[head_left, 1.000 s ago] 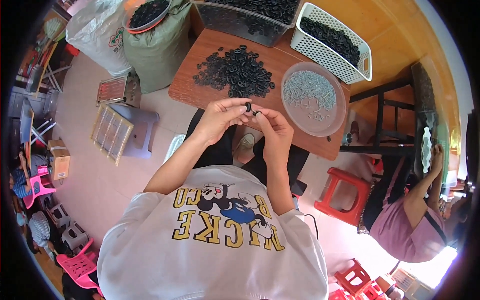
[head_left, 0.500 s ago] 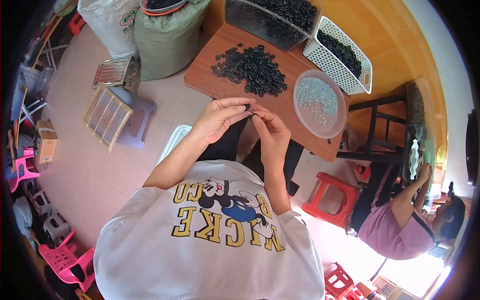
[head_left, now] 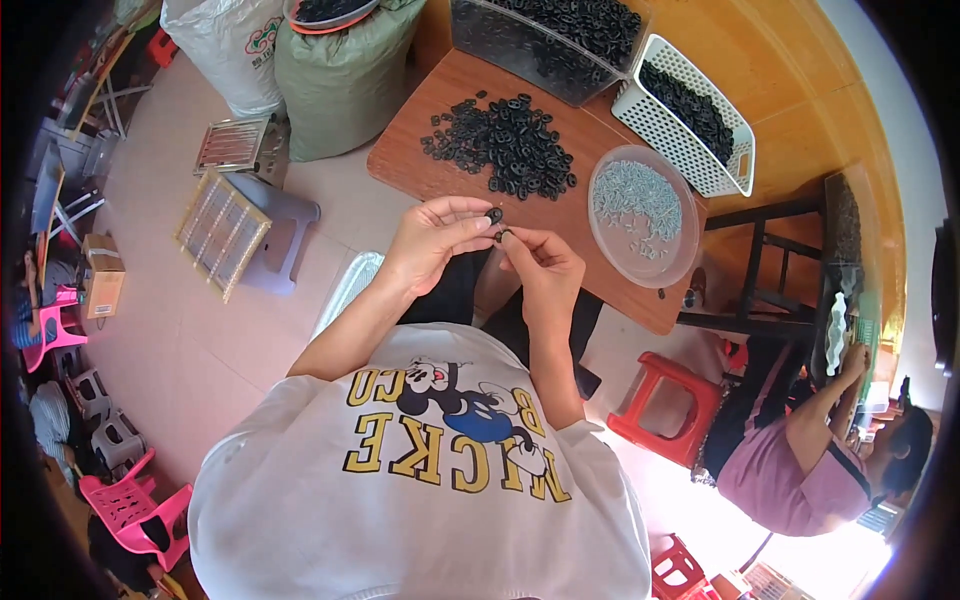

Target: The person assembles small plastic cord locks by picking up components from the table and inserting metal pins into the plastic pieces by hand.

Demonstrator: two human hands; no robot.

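Close together in front of my chest, at the near edge of the brown table (head_left: 412, 152), are both hands. The thumb and fingers of my left hand (head_left: 440, 240) pinch a small black oval piece with a hole (head_left: 494, 215). My right hand (head_left: 545, 272) pinches another small black piece (head_left: 502, 236) just below it, and whether the two touch I cannot tell. Beyond my hands lies a loose pile of black oval pieces (head_left: 515, 145). Right of it, a round clear tray (head_left: 645, 270) holds many small silvery pins or screws (head_left: 638, 195).
A clear bin (head_left: 530, 62) and a white basket (head_left: 738, 172), both with black pieces, stand at the table's back. Left are sacks (head_left: 340, 95), a grey stool (head_left: 285, 250) with a bamboo rack. At right are a red stool (head_left: 665, 410) and a seated person (head_left: 790, 465).
The black piece in my left hand is turned so its hole shows. My right fingers have shifted slightly down beside it. The whole view has moved a little.
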